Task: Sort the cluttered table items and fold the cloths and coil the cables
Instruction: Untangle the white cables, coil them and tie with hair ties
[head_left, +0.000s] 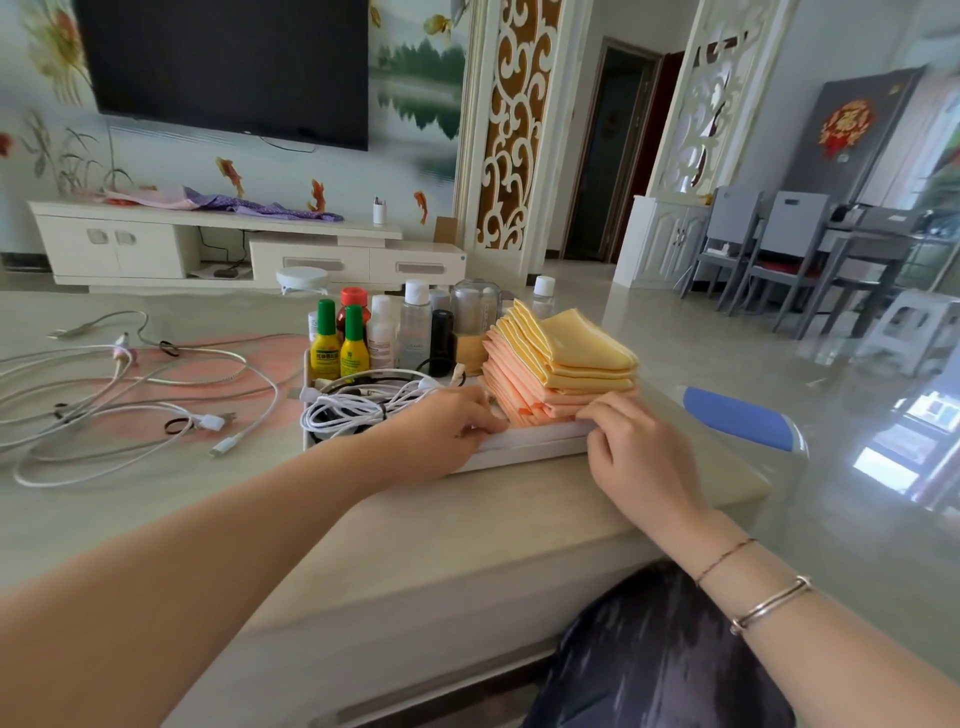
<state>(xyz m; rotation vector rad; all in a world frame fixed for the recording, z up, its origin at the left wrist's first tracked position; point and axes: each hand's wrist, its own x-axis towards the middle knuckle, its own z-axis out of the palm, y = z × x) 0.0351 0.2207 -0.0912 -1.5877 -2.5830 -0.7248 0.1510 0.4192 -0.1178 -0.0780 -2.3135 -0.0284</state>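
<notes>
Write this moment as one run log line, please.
cloths: stacked in tray | left hand, right hand: on tray's front edge | loose cables: uncoiled

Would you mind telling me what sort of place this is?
Most likely a home living room: a wall-mounted TV hangs above a low media cabinet, with a dining table and chairs further back. The person works at a pale table.

— What sort of place is shown?
— A home's living room: a TV (228, 67) is mounted above a low white cabinet (208, 244), a painted mural (415, 88) is seen, and dining chairs (763, 249) are set beyond carved screens (519, 119).
</notes>
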